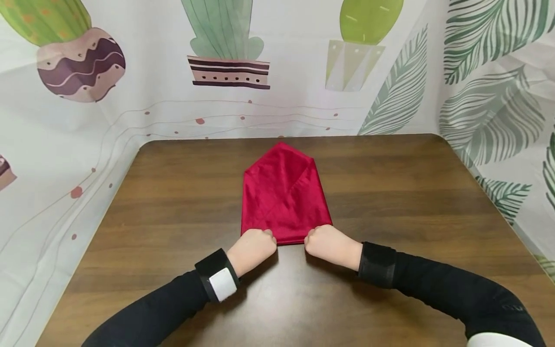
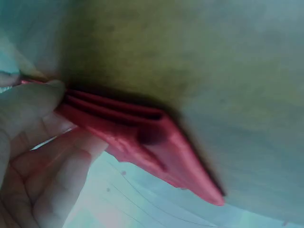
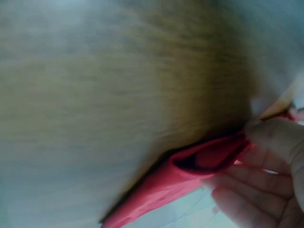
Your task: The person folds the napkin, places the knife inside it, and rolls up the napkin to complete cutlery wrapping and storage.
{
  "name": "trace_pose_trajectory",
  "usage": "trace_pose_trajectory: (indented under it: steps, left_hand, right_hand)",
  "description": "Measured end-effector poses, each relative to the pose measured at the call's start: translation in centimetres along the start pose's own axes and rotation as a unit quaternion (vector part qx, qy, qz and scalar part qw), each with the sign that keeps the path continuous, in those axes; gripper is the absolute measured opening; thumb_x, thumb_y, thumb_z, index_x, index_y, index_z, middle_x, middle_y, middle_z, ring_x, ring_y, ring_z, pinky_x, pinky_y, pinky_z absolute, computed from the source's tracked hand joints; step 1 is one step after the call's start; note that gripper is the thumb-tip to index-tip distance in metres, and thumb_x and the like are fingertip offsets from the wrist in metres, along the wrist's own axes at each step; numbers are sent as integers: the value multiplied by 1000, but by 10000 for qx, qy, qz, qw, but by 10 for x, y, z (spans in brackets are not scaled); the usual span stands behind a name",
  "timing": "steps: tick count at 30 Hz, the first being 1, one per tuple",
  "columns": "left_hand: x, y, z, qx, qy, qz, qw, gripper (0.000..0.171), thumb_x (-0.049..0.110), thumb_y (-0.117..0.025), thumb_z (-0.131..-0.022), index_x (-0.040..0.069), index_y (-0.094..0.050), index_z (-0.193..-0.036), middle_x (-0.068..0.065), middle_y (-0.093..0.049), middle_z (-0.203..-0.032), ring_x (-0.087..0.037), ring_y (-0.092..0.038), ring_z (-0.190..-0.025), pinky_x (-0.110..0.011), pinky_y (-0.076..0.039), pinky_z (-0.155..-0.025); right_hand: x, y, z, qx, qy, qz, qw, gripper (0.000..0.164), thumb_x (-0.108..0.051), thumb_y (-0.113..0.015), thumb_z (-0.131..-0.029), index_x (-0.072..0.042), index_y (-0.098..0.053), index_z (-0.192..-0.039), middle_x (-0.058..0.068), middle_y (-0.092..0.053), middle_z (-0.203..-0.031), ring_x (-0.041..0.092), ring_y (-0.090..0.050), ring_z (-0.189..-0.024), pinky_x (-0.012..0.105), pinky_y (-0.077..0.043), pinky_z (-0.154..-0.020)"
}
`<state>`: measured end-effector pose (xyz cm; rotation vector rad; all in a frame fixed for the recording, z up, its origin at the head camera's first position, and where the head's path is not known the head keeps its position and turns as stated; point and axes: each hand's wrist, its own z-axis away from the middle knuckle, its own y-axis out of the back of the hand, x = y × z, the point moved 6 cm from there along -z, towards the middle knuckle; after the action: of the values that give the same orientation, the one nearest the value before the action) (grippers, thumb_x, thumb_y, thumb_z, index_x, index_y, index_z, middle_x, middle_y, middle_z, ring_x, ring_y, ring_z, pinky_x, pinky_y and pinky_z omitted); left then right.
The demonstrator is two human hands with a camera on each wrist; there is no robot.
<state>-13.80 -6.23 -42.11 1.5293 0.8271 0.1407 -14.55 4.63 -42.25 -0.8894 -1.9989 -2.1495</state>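
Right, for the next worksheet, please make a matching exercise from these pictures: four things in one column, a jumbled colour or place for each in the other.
Things
1. cloth
2. table
3. left hand
4. right hand

Colours and places
A. at the near right corner
B. brown, underneath
C. at the near left corner
D. red, between the two hands

Pairs: 1-D, 2-B, 3-C, 4-A
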Motion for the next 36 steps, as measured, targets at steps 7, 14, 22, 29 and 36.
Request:
trace_pose_trajectory:
  steps: [7, 14, 22, 29, 36]
  left_hand:
    - [9, -6, -13, -26, -351, -272, 9990, 24, 1, -60, -68, 16, -51, -52, 3, -45, -49, -7, -45, -46, -22, -39, -40]
    - [11, -6, -18, -160, -338, -302, 9988, 23, 3, -62, -69, 16, -53, -52, 4, -47, -50, -9, -47, -47, -22, -41, -40]
    - [6, -7, -19, -201, -232, -392, 9988, 21, 4, -63, -69, 14, -52, -54, 3, -46, -50, -9, -47, -46, -22, -39, -39]
    - [-2, -4, -16, 33, -125, -341, 9993, 18, 2, -62, -68, 13, -52, -58, 1, -46, -50, -11, -49, -46, -23, -40, -40]
    - [-1, -4, -16, 130, -127, -221, 9996, 21, 0, -61, -68, 12, -44, -66, 1, -39, -48, -7, -40, -41, -21, -34, -37]
  right_hand:
    - [-7, 1, -8, 297, -90, 225, 9993, 26, -5, -63, -69, -12, -48, -50, -2, -38, -43, 6, -25, -44, 18, -31, -39]
    - [-6, -1, -7, 203, -201, 259, 9993, 22, -6, -65, -70, -11, -52, -52, -1, -40, -45, 7, -33, -43, 20, -32, -38]
    - [-10, 4, -10, 576, -343, 424, 9968, 16, -3, -59, -68, -9, -54, -55, 1, -43, -49, 10, -39, -43, 21, -35, -37]
    - [-11, 2, -20, 838, -585, 675, 9925, 15, 1, -56, -66, -10, -54, -55, 1, -47, -51, 14, -47, -46, 24, -39, -37]
    - [-13, -4, -25, 786, -502, 418, 9948, 22, -3, -64, -65, -15, -53, -50, -3, -49, -52, 11, -47, -45, 24, -37, -36]
